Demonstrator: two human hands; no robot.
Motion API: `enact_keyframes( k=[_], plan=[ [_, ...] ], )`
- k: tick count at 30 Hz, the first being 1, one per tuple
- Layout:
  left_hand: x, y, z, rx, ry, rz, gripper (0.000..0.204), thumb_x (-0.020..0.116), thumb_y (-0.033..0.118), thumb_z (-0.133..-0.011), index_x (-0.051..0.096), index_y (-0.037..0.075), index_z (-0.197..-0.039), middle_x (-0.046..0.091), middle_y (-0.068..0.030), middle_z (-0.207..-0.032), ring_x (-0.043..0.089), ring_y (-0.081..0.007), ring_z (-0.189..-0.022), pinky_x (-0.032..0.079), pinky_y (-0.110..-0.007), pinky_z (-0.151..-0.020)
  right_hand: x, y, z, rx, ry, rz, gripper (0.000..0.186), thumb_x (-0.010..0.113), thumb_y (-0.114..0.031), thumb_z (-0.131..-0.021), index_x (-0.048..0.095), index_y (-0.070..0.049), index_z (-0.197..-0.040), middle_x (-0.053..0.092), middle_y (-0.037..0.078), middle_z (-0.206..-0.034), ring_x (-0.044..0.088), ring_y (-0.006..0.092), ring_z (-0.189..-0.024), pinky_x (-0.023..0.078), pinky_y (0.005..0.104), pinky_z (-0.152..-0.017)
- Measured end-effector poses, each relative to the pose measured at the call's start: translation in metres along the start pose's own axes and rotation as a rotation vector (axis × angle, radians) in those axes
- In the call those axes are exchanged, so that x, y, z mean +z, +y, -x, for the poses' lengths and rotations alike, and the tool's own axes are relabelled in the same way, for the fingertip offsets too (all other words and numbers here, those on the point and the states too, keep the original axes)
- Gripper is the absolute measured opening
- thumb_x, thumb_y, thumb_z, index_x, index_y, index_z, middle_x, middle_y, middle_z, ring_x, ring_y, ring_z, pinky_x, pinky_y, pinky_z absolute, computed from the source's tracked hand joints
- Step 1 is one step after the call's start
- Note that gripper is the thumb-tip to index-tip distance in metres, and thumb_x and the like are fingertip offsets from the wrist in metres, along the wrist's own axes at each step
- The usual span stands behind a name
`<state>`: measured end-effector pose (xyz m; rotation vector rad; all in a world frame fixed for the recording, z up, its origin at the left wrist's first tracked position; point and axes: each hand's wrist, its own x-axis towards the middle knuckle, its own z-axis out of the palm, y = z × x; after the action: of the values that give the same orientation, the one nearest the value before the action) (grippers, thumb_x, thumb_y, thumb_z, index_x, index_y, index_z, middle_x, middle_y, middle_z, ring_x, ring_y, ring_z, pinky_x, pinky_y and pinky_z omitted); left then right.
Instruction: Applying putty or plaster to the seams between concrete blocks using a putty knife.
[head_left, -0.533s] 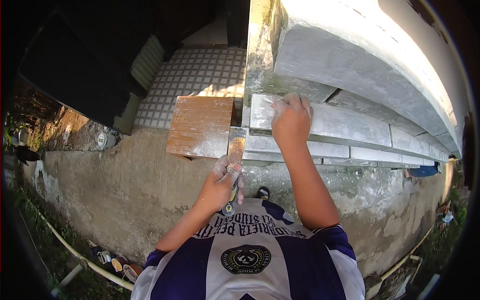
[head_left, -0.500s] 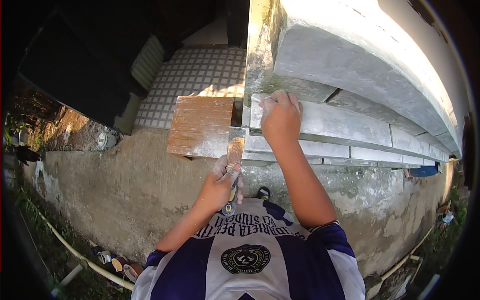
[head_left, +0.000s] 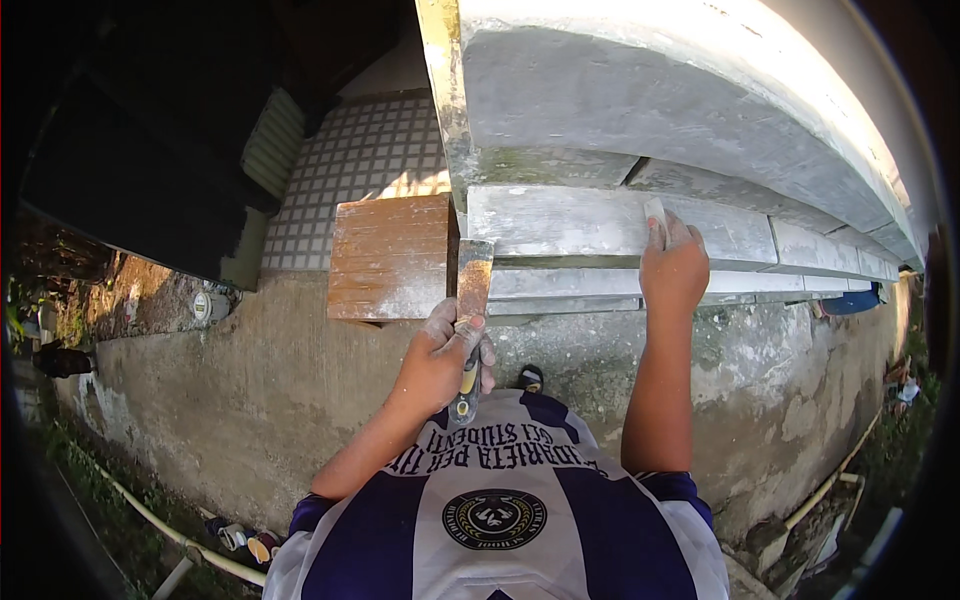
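My left hand (head_left: pixel 440 355) is closed round the handle of a putty knife (head_left: pixel 473 275), whose wide, rust-stained blade points away from me. White dust coats the fingers. Pressed against a grey-white coated ledge (head_left: pixel 560 222) is my right hand (head_left: pixel 676 262), pinching a small pale flat piece (head_left: pixel 655 212) that resembles folded sandpaper. Its lower part is hidden by the fingers. Left of the ledge, beyond the blade, stands a wooden stool (head_left: pixel 390 255) with white dust across its top.
Above the ledge a broad grey slab (head_left: pixel 620 110) juts out. A checkered tile floor (head_left: pixel 350 170) lies behind the stool. A white bucket (head_left: pixel 210 306) sits at the left, and shoes (head_left: pixel 250 540) lie by a pale pipe (head_left: pixel 140 515). Rough concrete (head_left: pixel 230 400) spreads below.
My right hand has slid rightward along the ledge from near its left end, and the pale piece now shows in its fingers. The left hand still grips the putty knife. The view has shifted slightly.
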<state>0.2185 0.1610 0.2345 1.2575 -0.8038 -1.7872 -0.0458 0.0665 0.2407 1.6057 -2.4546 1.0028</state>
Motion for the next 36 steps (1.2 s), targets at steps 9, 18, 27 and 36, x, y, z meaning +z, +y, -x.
enact_keyframes(
  k=[9, 18, 27, 36],
  plan=[
    [-0.012, 0.001, -0.005, 0.012, -0.008, 0.023, 0.015, 0.048, 0.018, -0.100, 0.046, 0.005, -0.106, 0.059, -0.0081, -0.071, 0.058, -0.0176, -0.051, 0.048, -0.028, -0.048, 0.046, -0.106, 0.069, -0.528, -0.096, -0.167, 0.024, 0.064, -0.017, -0.083, 0.071, -0.008, -0.104, 0.063, 0.010, -0.087, 0.063, 0.0311, -0.079, 0.048, 0.0424, -0.076],
    [-0.023, 0.016, -0.009, -0.008, -0.167, -0.110, 0.019, 0.051, 0.021, -0.100, 0.046, 0.005, -0.109, 0.058, -0.0077, -0.071, 0.057, -0.0170, -0.050, 0.047, -0.028, -0.047, 0.002, 0.013, 0.001, 0.030, 0.140, 0.033, 0.026, 0.063, -0.019, -0.086, 0.070, -0.006, -0.107, 0.066, 0.015, -0.098, 0.064, 0.0344, -0.086, 0.050, 0.0441, -0.077],
    [-0.020, 0.025, -0.021, -0.033, -0.302, -0.206, 0.022, 0.052, 0.023, -0.100, 0.046, 0.004, -0.108, 0.058, -0.0073, -0.070, 0.057, -0.0163, -0.050, 0.046, -0.027, -0.047, 0.030, -0.053, 0.044, -0.229, 0.090, -0.030, 0.022, 0.064, -0.017, -0.085, 0.071, -0.005, -0.102, 0.063, 0.013, -0.094, 0.062, 0.0325, -0.086, 0.049, 0.0429, -0.076],
    [0.010, 0.028, -0.035, -0.026, -0.228, -0.183, 0.020, 0.050, 0.022, -0.101, 0.047, 0.004, -0.109, 0.058, -0.0076, -0.070, 0.057, -0.0163, -0.050, 0.046, -0.027, -0.046, 0.000, 0.006, 0.001, -0.157, 0.079, 0.060, 0.022, 0.066, -0.018, -0.084, 0.073, -0.015, -0.104, 0.063, 0.008, -0.091, 0.061, 0.0293, -0.087, 0.045, 0.0434, -0.078]
  ],
)
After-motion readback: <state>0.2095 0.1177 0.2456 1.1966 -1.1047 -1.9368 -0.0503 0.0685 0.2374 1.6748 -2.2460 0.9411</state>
